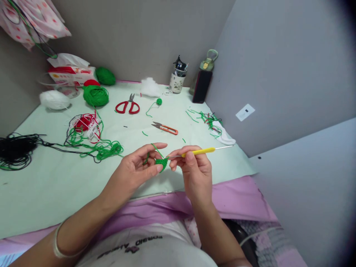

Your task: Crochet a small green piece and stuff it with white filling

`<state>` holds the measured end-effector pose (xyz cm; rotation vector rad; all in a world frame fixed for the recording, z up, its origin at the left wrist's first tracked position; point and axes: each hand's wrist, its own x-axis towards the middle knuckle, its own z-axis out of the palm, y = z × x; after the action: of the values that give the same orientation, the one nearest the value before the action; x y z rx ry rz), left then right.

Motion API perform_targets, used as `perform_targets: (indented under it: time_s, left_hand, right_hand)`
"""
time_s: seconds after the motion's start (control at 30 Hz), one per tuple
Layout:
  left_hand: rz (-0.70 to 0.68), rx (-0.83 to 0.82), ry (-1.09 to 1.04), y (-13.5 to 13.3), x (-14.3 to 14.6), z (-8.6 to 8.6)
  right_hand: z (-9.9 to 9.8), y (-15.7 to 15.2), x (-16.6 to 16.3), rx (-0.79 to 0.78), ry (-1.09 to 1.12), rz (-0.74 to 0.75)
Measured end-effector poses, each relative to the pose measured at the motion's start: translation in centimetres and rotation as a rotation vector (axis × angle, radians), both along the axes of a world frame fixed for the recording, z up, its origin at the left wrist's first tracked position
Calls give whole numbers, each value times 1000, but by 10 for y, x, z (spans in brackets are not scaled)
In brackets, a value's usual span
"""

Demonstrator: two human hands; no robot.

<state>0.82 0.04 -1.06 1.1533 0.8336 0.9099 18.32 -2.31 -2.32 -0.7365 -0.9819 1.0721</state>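
Between thumb and fingers, my left hand (136, 165) pinches a small green crochet piece (161, 164). Green yarn runs from that piece up over my left index finger. My right hand (196, 172) grips a crochet hook (198, 151) by its yellow handle, pen-like. One metal end of the hook meets the upper edge of the green piece; the other end points right. Just beyond my hands lie orange-handled thread snips (165, 128). Farther back are red-handled scissors (128, 105) and a small green crocheted ball (159, 101) with a yarn tail.
Tangled yarn (86, 128), a black yarn bundle (18, 146), a green yarn ball (96, 95) and a white yarn ball (55, 100) lie left. Stuffing (150, 87), a pen cup (177, 79), a bottle (208, 65) and a phone (202, 86) stand behind. Yarn scraps (208, 118) lie right.
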Motion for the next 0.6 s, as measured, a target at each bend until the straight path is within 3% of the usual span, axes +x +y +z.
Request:
perform_targets:
  time_s: [0.3, 0.6]
  left_hand:
    - [42, 44, 79, -4, 0, 5]
    - [126, 162, 187, -5, 5, 15]
  right_hand:
    - [1, -4, 3, 95, -132, -4]
    - [6, -10, 8, 351, -546, -117]
